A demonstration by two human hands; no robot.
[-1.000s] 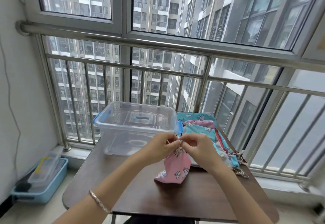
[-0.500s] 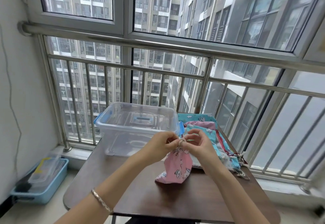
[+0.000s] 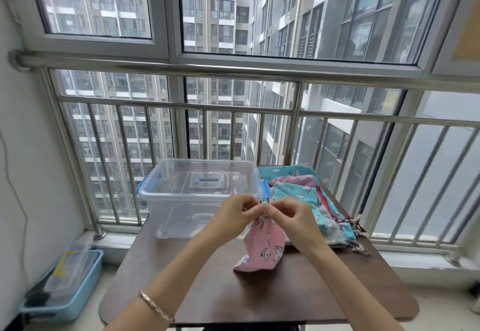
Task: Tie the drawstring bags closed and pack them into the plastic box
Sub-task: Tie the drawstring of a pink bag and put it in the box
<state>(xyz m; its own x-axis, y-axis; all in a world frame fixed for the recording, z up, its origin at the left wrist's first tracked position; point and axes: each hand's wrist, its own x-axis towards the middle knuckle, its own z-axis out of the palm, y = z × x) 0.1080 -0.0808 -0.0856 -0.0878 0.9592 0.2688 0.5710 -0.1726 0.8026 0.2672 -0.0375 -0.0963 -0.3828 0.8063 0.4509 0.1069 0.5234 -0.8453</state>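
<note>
Left hand, right hand still pinch pink bag neck; bag unmoved on table.

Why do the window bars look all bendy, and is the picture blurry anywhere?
In the head view, the wide lens bows the railing near the edges; soft grey daylight leaves only faint shadows on the table; the left hand, right hand and pink bag look fairly sharp, the blue bin at lower left softer.

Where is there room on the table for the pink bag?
Bare wood lies along the near edge of the table, below the pink bag, and near left before the plastic box. The far right is crowded with the pile of bags.
</note>
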